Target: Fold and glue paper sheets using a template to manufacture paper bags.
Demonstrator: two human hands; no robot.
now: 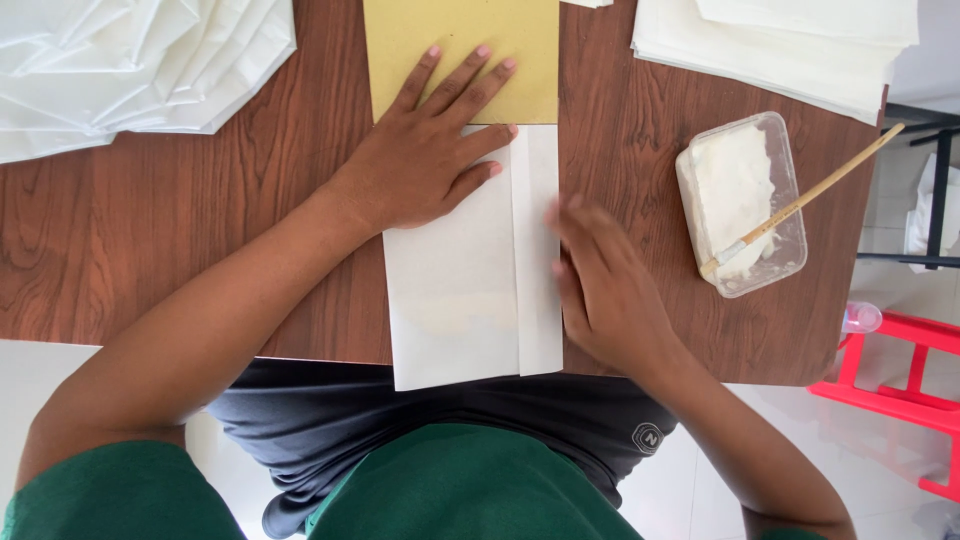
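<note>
seen from above, you sat at a wooden table [150,230] with your green-clad knees nearest the camera and a dark shirt above them.

just past your lap, a sheet of white paper [450,290] lay on the table, its near edge hanging over the table's near edge. a narrow flap [538,250] along its right side was folded over onto the sheet.

your right hand [600,285] rested at the right edge of that flap, fingers together and flat, a little blurred; it pinched nothing, and it seemed to be pressing or smoothing the crease. your left hand [430,150] lay a little farther off, fingers spread and palm down, holding the far left part of the sheet steady; its fingertips reached onto a yellow-brown card [460,50] that touched the sheet's far edge.

to the right, well apart from your hands, stood a clear plastic tub [742,205] holding white paste, with a wooden-handled brush [800,200] resting in it, handle pointing far and right.

at the far left lay a heap of folded white paper [130,65]; at the far right, a flat stack of white sheets [780,50]. a red frame [900,385] stood on the floor to the right.

the step in hand looked like creasing the side flap. the next move would likely call for keeping the left hand firm while the right ran along the whole fold.
</note>
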